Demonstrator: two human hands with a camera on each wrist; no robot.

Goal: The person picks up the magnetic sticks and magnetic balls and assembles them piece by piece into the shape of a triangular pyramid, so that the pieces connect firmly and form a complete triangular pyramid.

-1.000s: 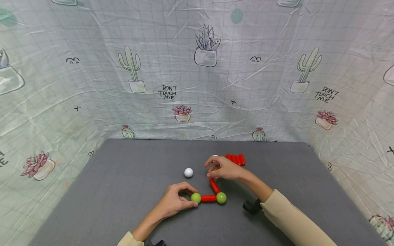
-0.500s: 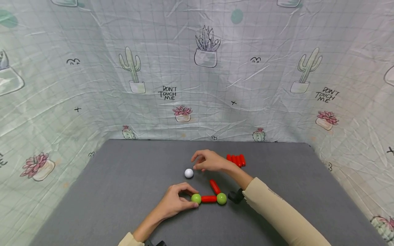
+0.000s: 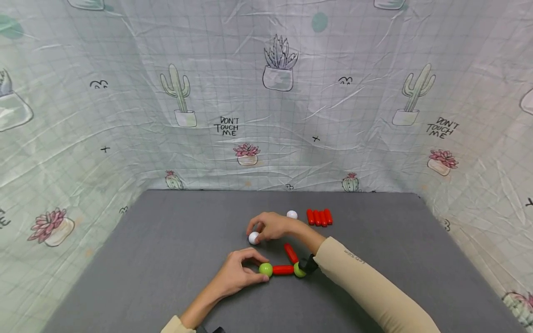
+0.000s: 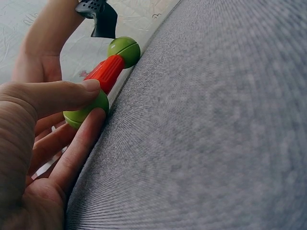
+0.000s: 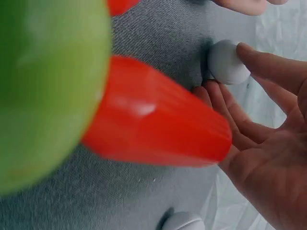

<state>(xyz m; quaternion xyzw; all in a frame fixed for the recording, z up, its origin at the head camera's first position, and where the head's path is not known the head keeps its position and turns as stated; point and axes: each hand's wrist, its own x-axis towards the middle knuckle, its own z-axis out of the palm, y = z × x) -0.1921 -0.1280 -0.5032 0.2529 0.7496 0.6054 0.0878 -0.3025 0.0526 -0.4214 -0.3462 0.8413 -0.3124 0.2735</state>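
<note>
My left hand (image 3: 240, 272) pinches a green ball (image 3: 265, 269) between thumb and fingers, low on the table. A red rod (image 3: 283, 270) joins that ball to a second green ball (image 3: 298, 271), which the black wrist camera partly covers. From the second ball another red rod (image 3: 291, 253) slants away, its far end free. Farther back, my right hand (image 3: 269, 225) holds a loose white ball (image 3: 253, 238); in the right wrist view the thumb is on the white ball (image 5: 226, 62) and the fingers curl on its other side.
Behind the right hand lies another white ball (image 3: 292, 214). Several red rods (image 3: 319, 217) lie side by side to its right. A patterned cloth (image 3: 275, 115) hangs around the back and sides of the grey table (image 3: 166, 259).
My right hand has moved left from beside the slanted rod's free end to the nearer white ball and taken hold of it. The left hand has stayed on the green ball.
</note>
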